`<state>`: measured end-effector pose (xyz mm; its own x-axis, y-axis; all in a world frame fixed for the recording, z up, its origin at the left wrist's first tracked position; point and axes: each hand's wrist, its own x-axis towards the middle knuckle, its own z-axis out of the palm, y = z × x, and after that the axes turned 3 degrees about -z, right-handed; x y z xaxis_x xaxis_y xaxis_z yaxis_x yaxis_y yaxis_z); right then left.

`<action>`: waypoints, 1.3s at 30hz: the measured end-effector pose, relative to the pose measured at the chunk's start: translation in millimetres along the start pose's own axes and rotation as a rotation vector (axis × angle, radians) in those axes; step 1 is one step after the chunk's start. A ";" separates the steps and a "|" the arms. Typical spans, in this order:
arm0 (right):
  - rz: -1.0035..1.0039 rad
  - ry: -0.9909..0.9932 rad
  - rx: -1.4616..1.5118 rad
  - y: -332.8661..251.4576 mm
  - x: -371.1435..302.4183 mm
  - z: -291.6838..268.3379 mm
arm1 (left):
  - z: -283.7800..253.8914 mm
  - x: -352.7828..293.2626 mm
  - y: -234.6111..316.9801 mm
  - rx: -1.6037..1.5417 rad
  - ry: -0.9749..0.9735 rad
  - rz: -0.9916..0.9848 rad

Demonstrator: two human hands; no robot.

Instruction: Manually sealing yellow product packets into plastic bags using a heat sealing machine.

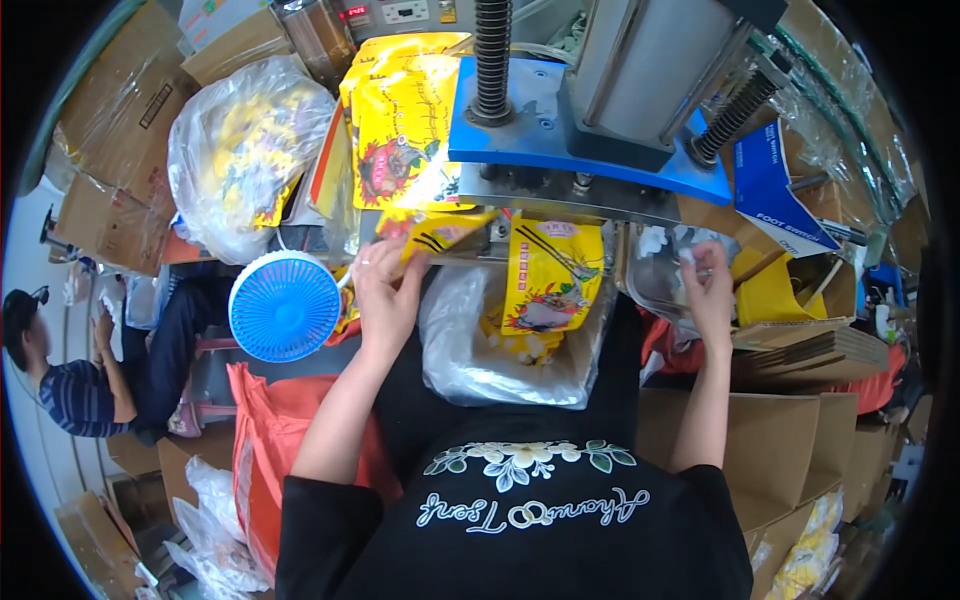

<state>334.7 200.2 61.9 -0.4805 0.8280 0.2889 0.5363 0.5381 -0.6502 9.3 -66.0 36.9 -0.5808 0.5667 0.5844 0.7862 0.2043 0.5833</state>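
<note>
My left hand [388, 290] is closed on the edge of a yellow printed pouch [440, 232], which lies tilted at the front of a blue press [600, 150]. Over at the right, my right hand [710, 285] has its fingers curled together, with a small white piece [688, 257] at the fingertips. Beneath that hand is a clear plastic tub [650, 285] with whitish pieces in it. Another yellow pouch [555, 280] hangs from under the press, in front of a box lined with clear plastic [460, 350] at my lap. More yellow pouches show inside that box.
A stack of yellow pouches [400, 130] stands left of the press, beside a plastic bag of yellow packs [250, 150]. A blue fan [285, 305] is near my left forearm. Cardboard boxes [740, 440] stand at right. Another person [80, 385] sits at far left.
</note>
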 end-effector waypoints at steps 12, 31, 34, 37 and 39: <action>-0.189 -0.726 0.678 -102.6 -19.7 51.2 | 45.7 -70.8 53.3 -0.750 -0.520 -0.486; -0.271 -0.111 -0.225 -22.4 5.5 48.8 | 86.4 -1.8 54.2 -0.897 -0.548 -0.835; -0.182 -0.041 -0.036 -15.2 8.3 46.4 | 62.0 39.6 13.5 -0.379 -0.347 -0.414; -0.046 -0.031 0.169 4.9 8.9 47.1 | 41.1 38.5 -23.4 0.237 -0.093 -0.038; -0.077 -0.012 0.258 7.0 6.3 44.2 | 30.5 13.9 -19.3 0.297 -0.206 -0.013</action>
<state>304.8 202.3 28.1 -0.5222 0.7834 0.3371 0.3043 0.5404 -0.7845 -7.5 -37.7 16.6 -0.5604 0.7053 0.4343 0.8235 0.4187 0.3827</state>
